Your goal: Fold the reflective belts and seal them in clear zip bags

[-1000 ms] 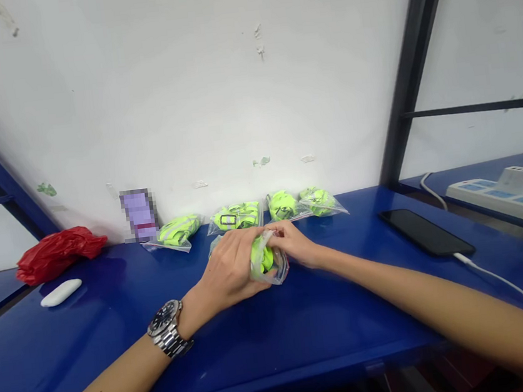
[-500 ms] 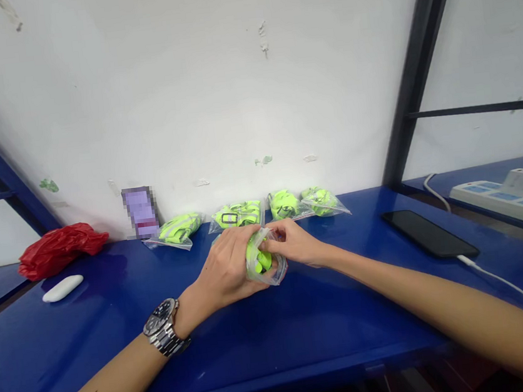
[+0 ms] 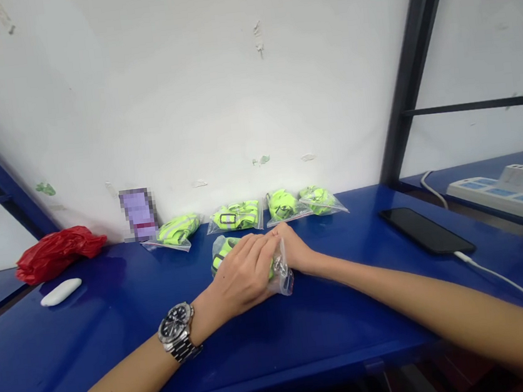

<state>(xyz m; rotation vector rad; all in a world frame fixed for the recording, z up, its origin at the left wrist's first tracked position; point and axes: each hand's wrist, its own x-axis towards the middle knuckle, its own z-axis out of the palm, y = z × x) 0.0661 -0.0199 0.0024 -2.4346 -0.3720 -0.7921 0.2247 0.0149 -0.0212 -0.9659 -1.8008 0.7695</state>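
My left hand (image 3: 245, 276), with a steel watch (image 3: 177, 332) on its wrist, lies flat on top of a clear plastic bag (image 3: 283, 274) stuffed with neon-green straps, pressing it onto the blue shelf (image 3: 306, 335). My right hand (image 3: 296, 248) pinches the bag's right edge, its fingers closed against the plastic. A green bit of the contents (image 3: 223, 250) shows past my left fingertips.
Three filled bags of green straps (image 3: 178, 229) (image 3: 236, 215) (image 3: 304, 202) line the white wall. A red plastic bag (image 3: 57, 249) and a white case (image 3: 61, 292) lie at the left. A black phone (image 3: 421, 230) on a white cable and a power strip (image 3: 510, 188) sit at the right.
My left hand went from gripping the bag held up to lying flat over it on the shelf. The bag has come down and my right hand has drawn in against its edge.
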